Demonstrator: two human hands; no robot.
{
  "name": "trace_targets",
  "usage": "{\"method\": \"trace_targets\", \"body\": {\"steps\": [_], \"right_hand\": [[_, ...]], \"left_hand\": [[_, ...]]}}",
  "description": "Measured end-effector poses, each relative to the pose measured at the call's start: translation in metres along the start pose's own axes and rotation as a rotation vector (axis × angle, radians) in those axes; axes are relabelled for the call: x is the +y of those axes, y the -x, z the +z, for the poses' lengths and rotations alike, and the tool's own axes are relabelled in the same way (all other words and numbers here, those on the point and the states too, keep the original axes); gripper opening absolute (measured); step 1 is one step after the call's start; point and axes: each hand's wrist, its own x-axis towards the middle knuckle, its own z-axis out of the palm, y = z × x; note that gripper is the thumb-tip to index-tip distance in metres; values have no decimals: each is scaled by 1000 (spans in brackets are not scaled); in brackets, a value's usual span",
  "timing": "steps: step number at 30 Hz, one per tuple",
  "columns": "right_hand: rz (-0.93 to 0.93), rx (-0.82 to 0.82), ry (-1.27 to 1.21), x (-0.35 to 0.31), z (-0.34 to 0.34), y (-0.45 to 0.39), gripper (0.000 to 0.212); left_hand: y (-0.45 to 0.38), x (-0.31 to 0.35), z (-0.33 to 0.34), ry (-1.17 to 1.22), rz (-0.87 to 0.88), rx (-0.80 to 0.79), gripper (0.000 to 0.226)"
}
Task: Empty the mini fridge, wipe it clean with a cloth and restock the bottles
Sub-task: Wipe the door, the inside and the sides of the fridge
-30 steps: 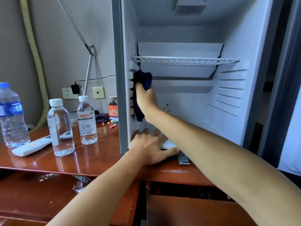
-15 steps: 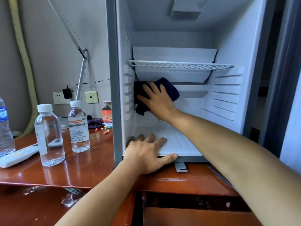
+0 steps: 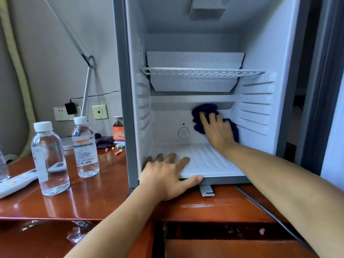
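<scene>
The white mini fridge point(image 3: 260, 43) stands open on the wooden desk, with nothing inside but a wire shelf point(image 3: 202, 72). My right hand point(image 3: 217, 133) presses a dark blue cloth point(image 3: 204, 110) flat against the back wall, low and to the right, beside the round dial point(image 3: 183, 132). My left hand point(image 3: 167, 174) rests spread on the front lip of the fridge floor, thumb over the edge. Two clear water bottles with white caps point(image 3: 49, 157) point(image 3: 85, 146) stand on the desk left of the fridge. A third bottle point(image 3: 2, 168) is cut off by the left edge.
A white remote control point(image 3: 16, 180) lies by the bottles. Behind them are a small orange carton point(image 3: 118, 130), scattered coloured bits and a dark cloth bundle point(image 3: 104, 142). A lamp arm point(image 3: 86, 90) and wall sockets point(image 3: 61, 113) sit behind. A dark cable point(image 3: 270, 211) runs across the desk under my right arm.
My right hand has swept the cloth from the left inner wall across the back wall to its right side. My left hand has stayed on the fridge's front lip.
</scene>
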Motion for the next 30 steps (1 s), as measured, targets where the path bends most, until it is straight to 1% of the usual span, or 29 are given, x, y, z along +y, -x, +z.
{"method": "trace_targets", "body": {"steps": [1, 3, 4, 5, 7, 10, 12, 14, 16, 18, 19, 21, 22, 24, 27, 29, 30], "right_hand": [[-50, 62, -28, -12, -7, -8, 69], [-210, 222, -24, -45, -28, -30, 54], [-286, 279, -38, -64, -42, -44, 47], [-344, 297, -55, -81, -57, -56, 41], [-381, 232, -32, -96, -75, -68, 32], [-408, 147, 81, -66, -57, -56, 29], [-358, 104, 117, -28, -36, -41, 34], [-250, 39, 154, 11, -22, -23, 35], [-165, -10, 136, 37, -9, -10, 52], [-72, -117, 117, 39, -12, -5, 63], [-28, -157, 104, 32, -20, -6, 62], [64, -246, 33, 19, -38, -6, 50], [100, -255, -24, 18, -41, -6, 43], [161, -165, -94, 26, -44, -6, 41], [167, 71, -156, 32, -45, -13, 51], [157, 173, -246, 17, -51, -30, 56], [150, 184, -293, 5, -59, -38, 59]], "left_hand": [[0, 1, -1, -1, -3, -2, 94], [1, 1, -1, -6, -2, 4, 93], [1, 1, -2, -5, 0, 5, 94], [1, 0, -3, -5, 3, 3, 94], [1, -3, -3, -2, 9, -10, 93], [2, -2, -5, 5, -4, -21, 94], [3, 0, -5, 12, -10, -23, 95], [2, -1, -5, 15, -11, -17, 96], [2, -1, -5, 17, -10, -22, 97], [2, -1, -5, 12, -9, -19, 97], [2, -1, -5, 10, -9, -21, 97], [2, -1, -5, 5, -7, -30, 97], [2, -2, -5, 5, -7, -28, 97], [2, -2, -5, 1, -2, -11, 95], [2, -1, -4, -2, 0, -12, 93], [1, -1, -4, -5, -1, -10, 94], [1, 0, -4, -6, -3, -13, 95]]}}
